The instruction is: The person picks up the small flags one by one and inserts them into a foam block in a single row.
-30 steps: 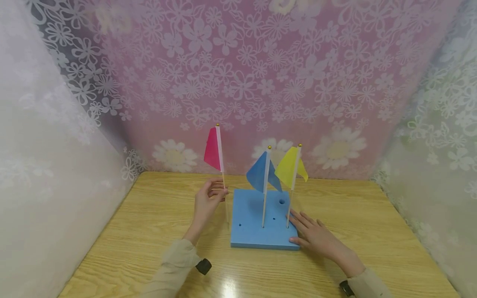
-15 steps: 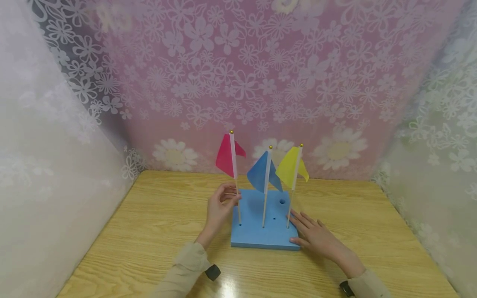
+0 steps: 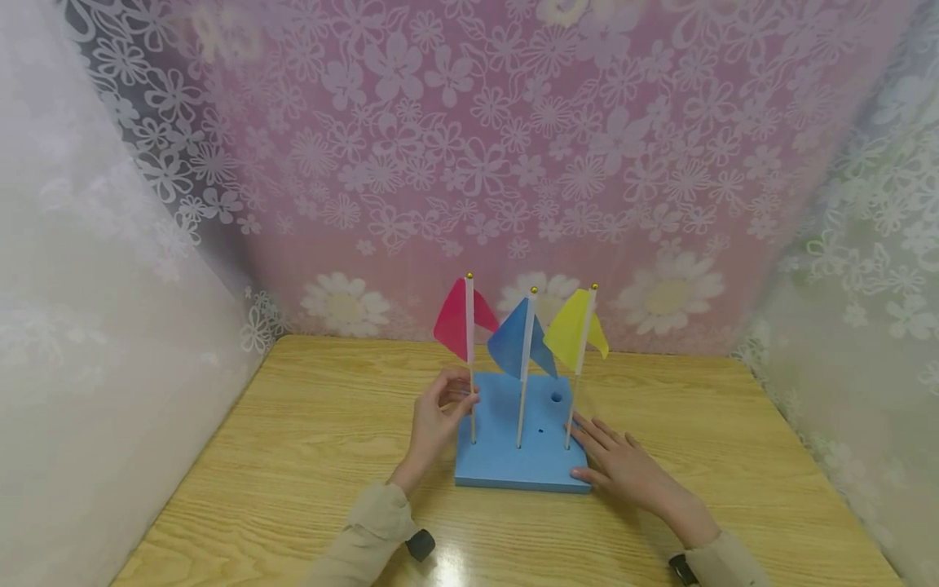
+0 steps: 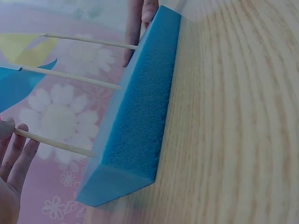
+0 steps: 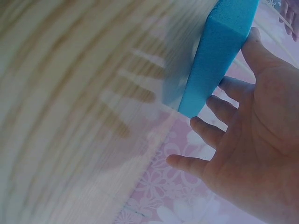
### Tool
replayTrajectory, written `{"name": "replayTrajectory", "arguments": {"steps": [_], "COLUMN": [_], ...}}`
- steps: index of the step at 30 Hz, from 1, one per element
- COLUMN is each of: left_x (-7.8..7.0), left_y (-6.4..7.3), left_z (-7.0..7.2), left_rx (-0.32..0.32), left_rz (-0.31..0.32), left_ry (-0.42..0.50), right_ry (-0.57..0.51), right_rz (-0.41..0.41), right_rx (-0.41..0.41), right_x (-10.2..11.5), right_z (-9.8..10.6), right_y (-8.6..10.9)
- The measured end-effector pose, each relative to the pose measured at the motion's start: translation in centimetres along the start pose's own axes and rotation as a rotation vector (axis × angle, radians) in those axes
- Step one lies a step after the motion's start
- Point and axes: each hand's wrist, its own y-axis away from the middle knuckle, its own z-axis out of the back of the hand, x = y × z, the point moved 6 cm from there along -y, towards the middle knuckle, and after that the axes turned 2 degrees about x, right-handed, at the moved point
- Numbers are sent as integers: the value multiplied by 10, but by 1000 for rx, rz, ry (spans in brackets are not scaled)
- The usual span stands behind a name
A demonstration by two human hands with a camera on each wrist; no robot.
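My left hand (image 3: 437, 414) pinches the thin wooden stick of a red flag (image 3: 455, 322) between thumb and fingers. The lower end of that stick stands at the front left hole of a blue foam block (image 3: 491, 469). A blue flag (image 3: 508, 336) stands upright in the block's front middle, and a yellow flag (image 3: 568, 330) at its front right, leaning slightly right. My right hand (image 3: 623, 465) rests with spread, straight fingers against the block's right edge. In the left wrist view the red flag's stick (image 4: 56, 143) meets the foam block (image 4: 140, 102).
The foam block has a large hole (image 3: 556, 398) at its back right and a small hole (image 3: 540, 430) nearer the middle. It lies on a wood-grain table (image 3: 308, 440). A pink floral curtain (image 3: 469, 163) hangs behind, with pale curtains (image 3: 110, 326) at the sides.
My left hand has carried the red flag right, from beside the block to over its front left hole, then lowered it. My right hand has stayed at the block's edge.
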Motion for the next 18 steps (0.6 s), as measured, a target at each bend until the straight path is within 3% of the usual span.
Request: {"name": "replayTrajectory", "arguments": {"steps": [9, 18], "left_x": [1, -28], "left_y": [5, 11], "left_z": [-3, -7], "left_rx": [17, 29], "left_rz": [20, 13], "left_ry": [-33, -72], "right_ry": [4, 10], "right_rz": [1, 3], "right_rx": [-2, -10], "right_x": [0, -1], "right_z": [-1, -1], "right_y": [0, 0]}}
